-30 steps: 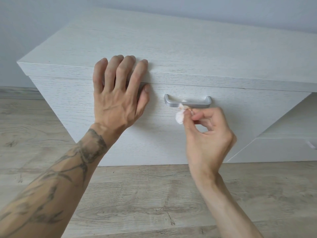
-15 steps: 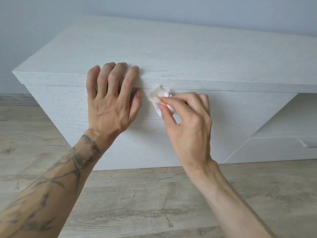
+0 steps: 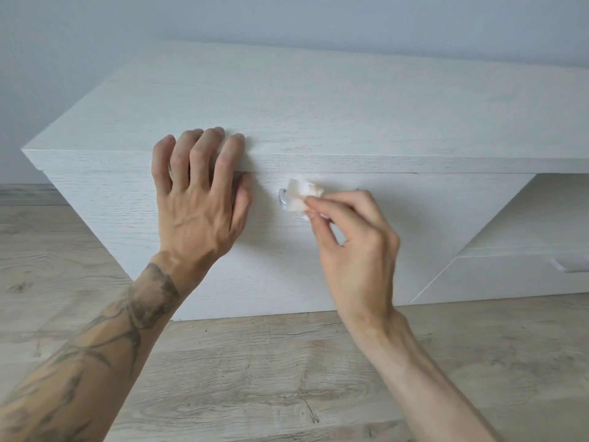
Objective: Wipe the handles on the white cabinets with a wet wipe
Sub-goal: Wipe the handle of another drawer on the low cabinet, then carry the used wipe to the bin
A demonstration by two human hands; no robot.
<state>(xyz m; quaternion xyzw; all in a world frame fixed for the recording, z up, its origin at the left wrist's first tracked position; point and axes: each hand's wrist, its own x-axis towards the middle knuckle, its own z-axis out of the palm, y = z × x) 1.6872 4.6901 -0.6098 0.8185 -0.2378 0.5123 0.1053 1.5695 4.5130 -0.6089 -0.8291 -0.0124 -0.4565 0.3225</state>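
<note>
Only the left end of the silver handle (image 3: 282,199) shows, the rest hidden behind the wet wipe (image 3: 301,195) and right hand (image 3: 357,250), while a second handle (image 3: 570,266) at lower right is cut by the picture's edge

Just left of the handle (image 3: 282,199) the left hand (image 3: 197,212) blocks the way; below the handle the drawer front (image 3: 271,269) offers free passage.

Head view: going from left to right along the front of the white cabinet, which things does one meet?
left hand → bare end of the handle → wet wipe → right hand → second handle, lower and far to the right.
</note>
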